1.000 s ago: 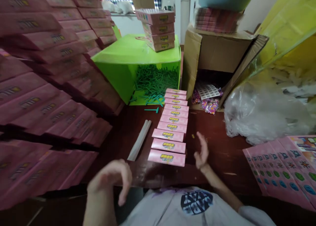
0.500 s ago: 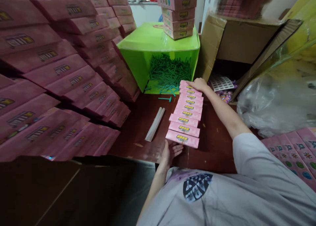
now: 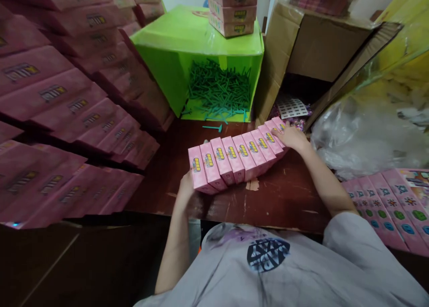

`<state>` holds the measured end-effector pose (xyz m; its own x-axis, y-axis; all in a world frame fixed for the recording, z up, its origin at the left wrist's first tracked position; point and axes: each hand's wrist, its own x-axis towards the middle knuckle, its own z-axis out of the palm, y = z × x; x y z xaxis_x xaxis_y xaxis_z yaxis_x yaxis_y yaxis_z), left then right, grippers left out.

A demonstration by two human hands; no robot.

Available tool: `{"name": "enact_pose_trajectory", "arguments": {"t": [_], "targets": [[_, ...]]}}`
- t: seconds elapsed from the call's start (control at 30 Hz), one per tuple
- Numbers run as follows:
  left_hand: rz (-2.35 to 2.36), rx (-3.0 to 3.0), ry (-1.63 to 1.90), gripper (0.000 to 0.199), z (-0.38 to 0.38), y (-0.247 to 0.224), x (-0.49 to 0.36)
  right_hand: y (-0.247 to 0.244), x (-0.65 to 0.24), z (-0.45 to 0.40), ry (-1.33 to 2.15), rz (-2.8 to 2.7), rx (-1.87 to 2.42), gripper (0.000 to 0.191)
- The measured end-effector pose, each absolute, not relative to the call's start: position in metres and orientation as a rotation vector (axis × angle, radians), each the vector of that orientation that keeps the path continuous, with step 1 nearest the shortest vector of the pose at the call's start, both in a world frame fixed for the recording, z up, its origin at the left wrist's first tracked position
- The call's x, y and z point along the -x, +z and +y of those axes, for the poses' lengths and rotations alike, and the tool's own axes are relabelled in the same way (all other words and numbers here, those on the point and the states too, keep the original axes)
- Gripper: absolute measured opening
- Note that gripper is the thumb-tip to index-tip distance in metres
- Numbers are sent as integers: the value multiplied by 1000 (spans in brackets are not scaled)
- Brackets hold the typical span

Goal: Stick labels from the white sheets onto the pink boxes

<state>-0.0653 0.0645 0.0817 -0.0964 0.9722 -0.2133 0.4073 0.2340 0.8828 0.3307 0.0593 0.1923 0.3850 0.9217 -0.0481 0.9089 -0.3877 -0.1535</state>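
A row of several pink boxes (image 3: pixel 243 153) with yellow labels stands side by side on the dark red table (image 3: pixel 268 204), slanting up to the right. My left hand (image 3: pixel 186 185) presses on the row's left end, its fingers mostly hidden behind the nearest box. At the right end my right hand (image 3: pixel 292 137) has its fingers over the last boxes. Between them the two hands hold the row. Behind the row lies a small teal hammer-shaped piece (image 3: pixel 214 128).
A green bin (image 3: pixel 157 39) of green sticks stands behind, with pink boxes (image 3: pixel 233 12) on top. Tall stacks of pink boxes (image 3: pixel 63 92) fill the left. At the right are a cardboard box (image 3: pixel 281 48), plastic bags (image 3: pixel 355 132) and more pink boxes (image 3: pixel 382 204).
The row of boxes has turned from pointing away to lying crosswise. My left hand has moved left with its near end. The white strips are no longer visible. The view has shifted.
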Motion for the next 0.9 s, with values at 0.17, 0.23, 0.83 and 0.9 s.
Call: {"name": "enact_pose_trajectory", "arguments": {"t": [0.17, 0.23, 0.83, 0.9], "targets": [[1658, -1378, 1057, 56, 68, 117, 66, 178, -333, 69, 127, -1968, 2243, 80], [1552, -1586, 1190, 59, 65, 135, 61, 174, -334, 74, 210, -2057, 2244, 83], [1548, -2599, 156, 59, 54, 175, 4, 180, -200, 39, 387, -2542, 1565, 100], [1522, -2570, 229, 60, 55, 173, 4, 180, -196, 42, 398, -2566, 1498, 99]]}}
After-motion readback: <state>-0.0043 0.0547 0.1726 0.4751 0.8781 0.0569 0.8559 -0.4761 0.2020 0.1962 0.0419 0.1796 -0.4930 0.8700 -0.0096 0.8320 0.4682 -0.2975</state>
